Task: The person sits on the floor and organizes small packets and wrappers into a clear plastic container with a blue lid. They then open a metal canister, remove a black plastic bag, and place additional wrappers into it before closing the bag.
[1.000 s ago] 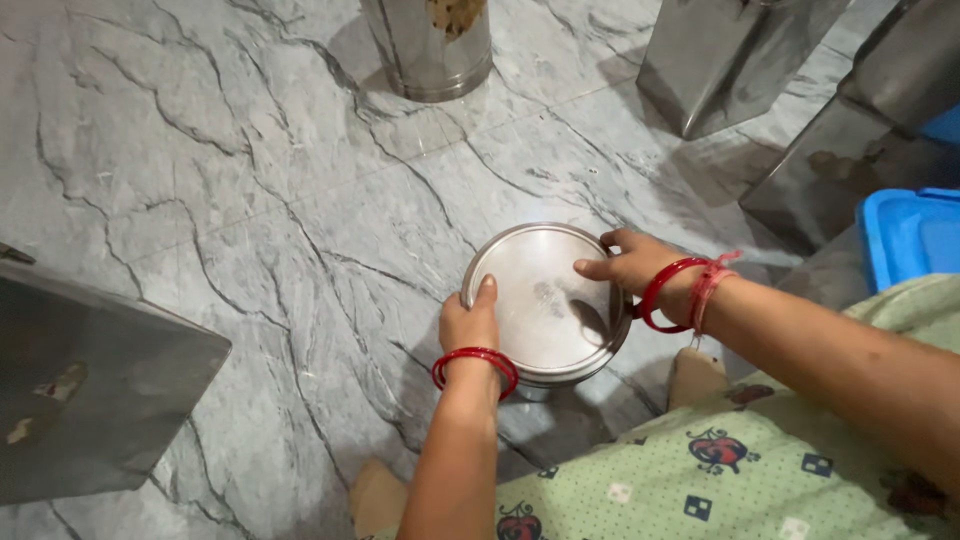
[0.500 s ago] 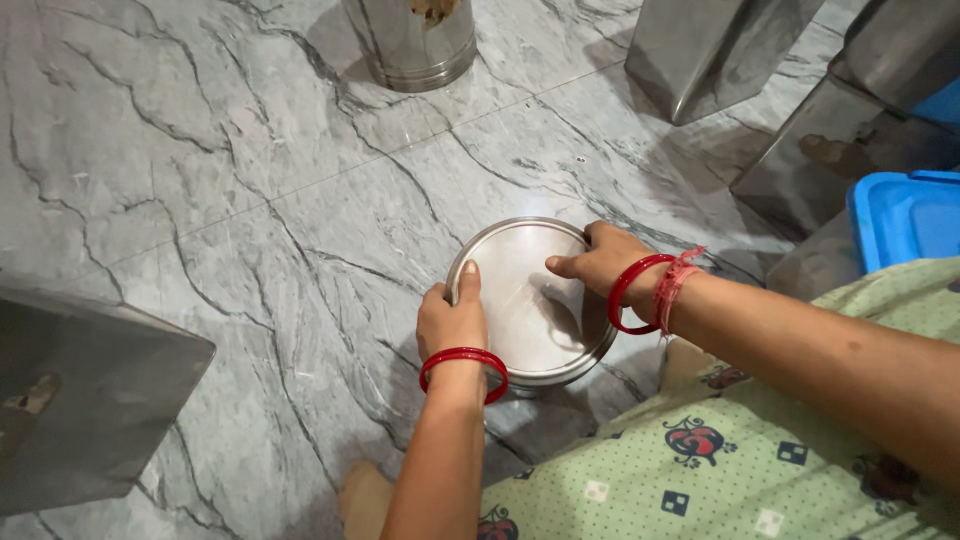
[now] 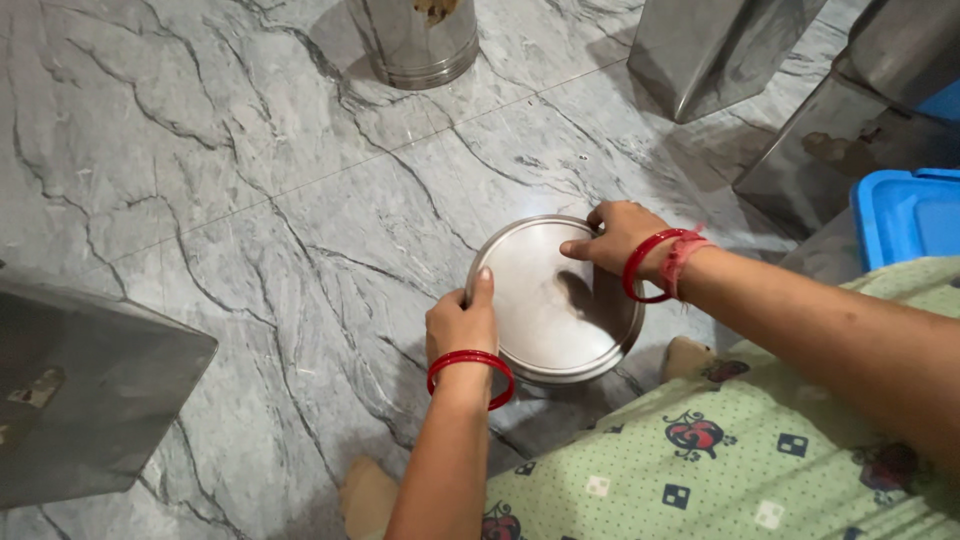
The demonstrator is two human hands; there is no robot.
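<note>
Two hands [image 3: 462, 322] on round shiny steel lid [image 3: 555, 305], veined marble floor [image 3: 250, 200]

Grey veined marble floor [image 3: 230, 190], round steel canister [image 3: 415, 40], steel boxes [image 3: 95, 400], blue plastic lid [image 3: 905, 215]

A round steel lid [image 3: 555, 300] lies on the grey marble floor [image 3: 230, 170]; a cylindrical steel canister [image 3: 415, 40] stands at the floor's far edge, a blue plastic box [image 3: 905, 215] at the right edge.

The lid [image 3: 556, 298] now sits slightly right of where it was half a second ago. The right hand [image 3: 612, 238] has slid up to the lid's upper right rim, and the left hand [image 3: 462, 320] has shifted right, thumb up along the left rim.
</note>
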